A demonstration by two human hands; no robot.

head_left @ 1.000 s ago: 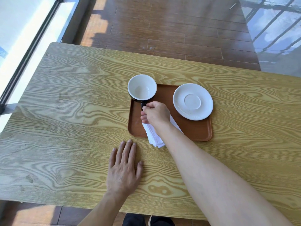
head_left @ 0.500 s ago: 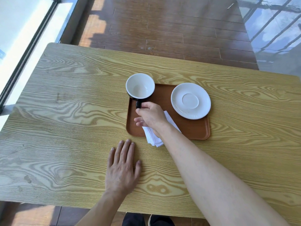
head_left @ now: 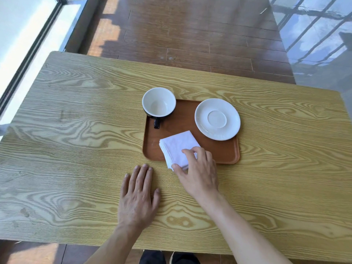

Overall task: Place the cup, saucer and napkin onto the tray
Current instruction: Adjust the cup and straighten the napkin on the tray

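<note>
A brown tray lies on the wooden table. An empty cup, black outside and white inside, stands on the tray's far left corner with its handle toward me. The white saucer sits on the tray's far right part. A folded white napkin lies across the tray's near edge, its near corner hanging over onto the table. My right hand pinches that near corner between thumb and fingers. My left hand rests flat on the table, fingers apart, just left of it.
The wooden table ends at a near edge close to my body. Beyond its far edge is a dark plank floor. A window frame runs along the left, and a glass railing stands at the far right.
My right hand has let go of the cup's handle and pulled back toward me onto the napkin's near corner. The cup stays on the tray. My left hand has not moved.
</note>
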